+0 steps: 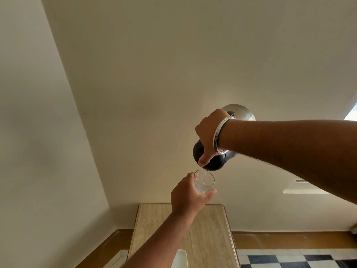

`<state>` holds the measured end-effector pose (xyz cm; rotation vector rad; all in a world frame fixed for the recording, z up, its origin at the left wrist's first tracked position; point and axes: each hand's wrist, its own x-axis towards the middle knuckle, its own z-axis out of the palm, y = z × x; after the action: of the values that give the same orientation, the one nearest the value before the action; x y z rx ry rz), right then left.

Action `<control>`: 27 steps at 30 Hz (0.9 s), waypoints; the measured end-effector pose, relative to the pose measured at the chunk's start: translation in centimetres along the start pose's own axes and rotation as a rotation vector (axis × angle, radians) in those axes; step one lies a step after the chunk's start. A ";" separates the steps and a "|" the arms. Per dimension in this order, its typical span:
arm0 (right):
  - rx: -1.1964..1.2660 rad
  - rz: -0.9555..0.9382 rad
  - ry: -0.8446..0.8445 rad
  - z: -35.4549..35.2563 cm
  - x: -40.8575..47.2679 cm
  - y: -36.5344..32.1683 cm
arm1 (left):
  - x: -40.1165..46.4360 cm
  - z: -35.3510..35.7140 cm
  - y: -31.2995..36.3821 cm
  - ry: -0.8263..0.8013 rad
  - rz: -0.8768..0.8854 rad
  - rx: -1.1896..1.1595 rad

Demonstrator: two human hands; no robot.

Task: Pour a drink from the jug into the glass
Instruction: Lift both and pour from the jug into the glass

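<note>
A steel jug (241, 112) with a black top is tipped steeply, its spout end pointing down at the glass. My right hand (209, 136) is wrapped round its handle, thumb pressed on the black lid; a metal bangle sits at the wrist. Just below, my left hand (187, 196) holds a small clear glass (204, 180) up in the air above the table, its mouth under the spout. A thin clear trickle meets the glass rim, and a little clear liquid lies inside.
A narrow beige stone-topped table (212, 229) stands below against the cream wall. A white object (180, 258) lies at its near edge. To the right is black-and-white chequered floor (289, 261) with a wooden skirting strip.
</note>
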<state>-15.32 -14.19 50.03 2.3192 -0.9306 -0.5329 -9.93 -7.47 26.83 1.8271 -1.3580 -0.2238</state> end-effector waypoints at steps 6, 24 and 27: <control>-0.009 0.002 -0.008 0.0 0.3 0.2 | 0.6 0.1 0.2 0.007 0.013 0.001; 0.000 -0.011 -0.025 1.3 1.6 0.6 | 1.6 0.5 -0.2 0.018 -0.011 0.024; 0.005 -0.011 -0.028 1.5 1.8 0.7 | 1.6 0.7 -0.4 0.014 -0.018 0.012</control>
<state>-15.26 -16.48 49.04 2.3282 -0.9340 -0.5700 -9.40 -9.16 26.55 1.8483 -1.3364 -0.2126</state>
